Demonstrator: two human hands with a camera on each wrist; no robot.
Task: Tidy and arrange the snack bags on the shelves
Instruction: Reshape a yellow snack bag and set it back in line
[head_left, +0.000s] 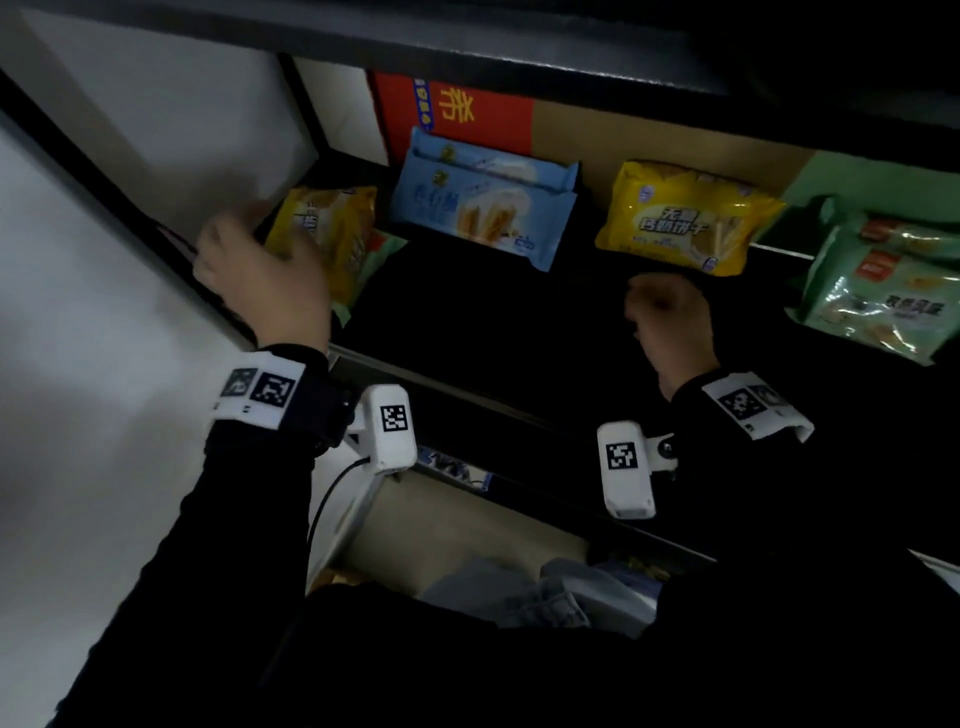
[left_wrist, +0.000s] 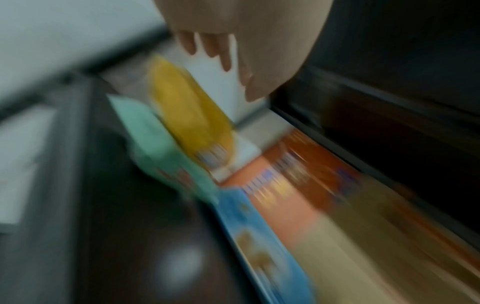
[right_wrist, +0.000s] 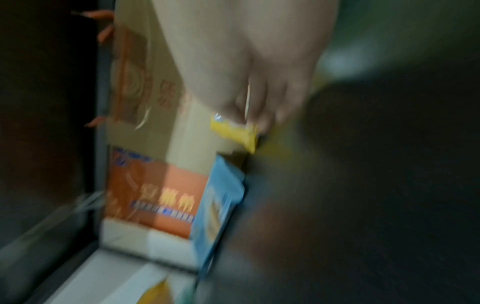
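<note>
On the dark shelf (head_left: 467, 312) a yellow snack bag (head_left: 327, 234) leans at the far left, on top of a green bag (left_wrist: 155, 144). My left hand (head_left: 260, 270) hovers over the yellow bag's near end, and the left wrist view shows its fingers (left_wrist: 226, 51) straight and holding nothing. A blue bag (head_left: 483, 202) lies in the middle. Further right lies a yellow biscuit bag (head_left: 685, 218). My right hand (head_left: 665, 312) sits at its near edge with curled fingers (right_wrist: 259, 117) pinching the yellow corner (right_wrist: 236, 131). Both wrist views are blurred.
A red and brown cardboard box (head_left: 457, 111) stands along the back of the shelf. Green snack bags (head_left: 883, 291) are stacked at the right end. A white side wall (head_left: 156, 156) closes the left. A lower shelf (head_left: 519, 587) below holds more goods.
</note>
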